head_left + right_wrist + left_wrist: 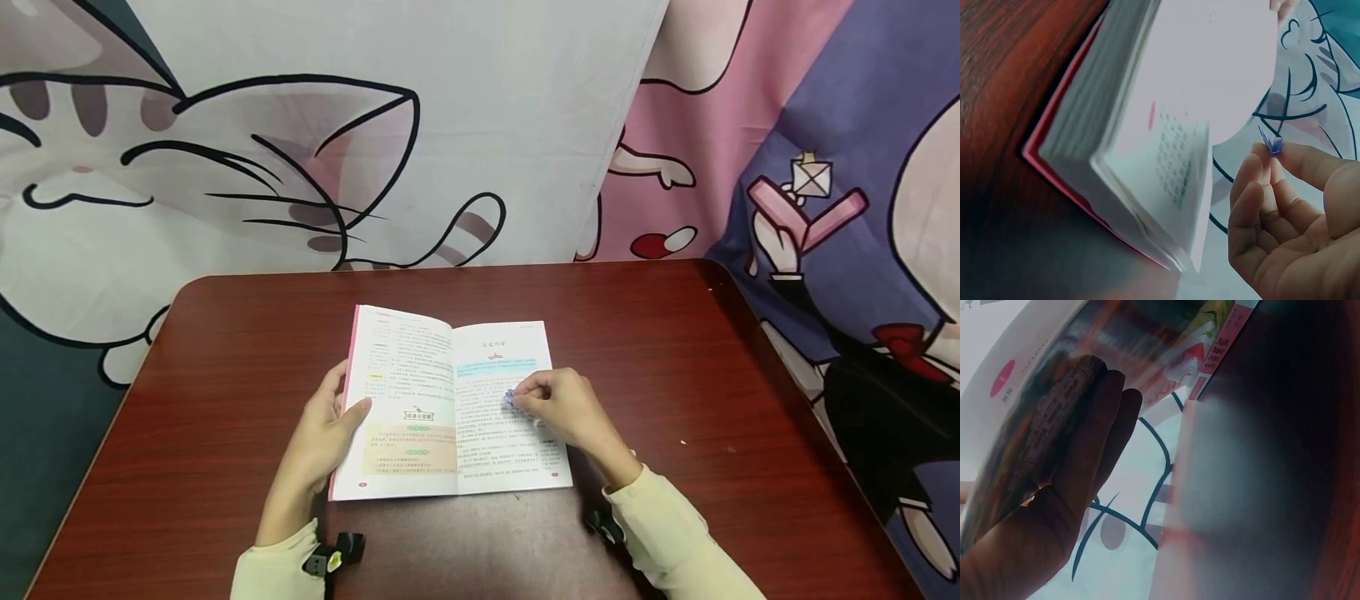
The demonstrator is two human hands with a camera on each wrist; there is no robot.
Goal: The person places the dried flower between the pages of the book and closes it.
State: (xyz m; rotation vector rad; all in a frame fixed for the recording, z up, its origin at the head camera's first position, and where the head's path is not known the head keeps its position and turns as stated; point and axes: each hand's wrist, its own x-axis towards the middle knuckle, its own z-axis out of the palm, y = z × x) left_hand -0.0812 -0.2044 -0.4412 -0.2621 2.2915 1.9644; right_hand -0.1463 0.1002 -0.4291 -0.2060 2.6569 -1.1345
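Observation:
An open book [495, 458] with printed pages lies in front of me on the table. My left hand [318, 437] holds its left edge, thumb on the page and fingers behind the cover. The left wrist view shows those fingers [1107, 425] against the glossy, picture-covered back of the book [1160, 337]. Over the right page, my right hand [566, 408] pinches a small blue-violet piece [510, 399] between thumb and forefinger. In the right wrist view the piece [1274, 146] has thin, wing-like parts sticking up, and the other fingers curl below it.
The dark red-brown wooden table [240, 350] extends around the book on all sides. Behind it hangs a cloth printed with a cartoon cat [525, 150], with a pink and blue printed cloth [750, 100] at the right. Black devices [348, 547] sit at both wrists.

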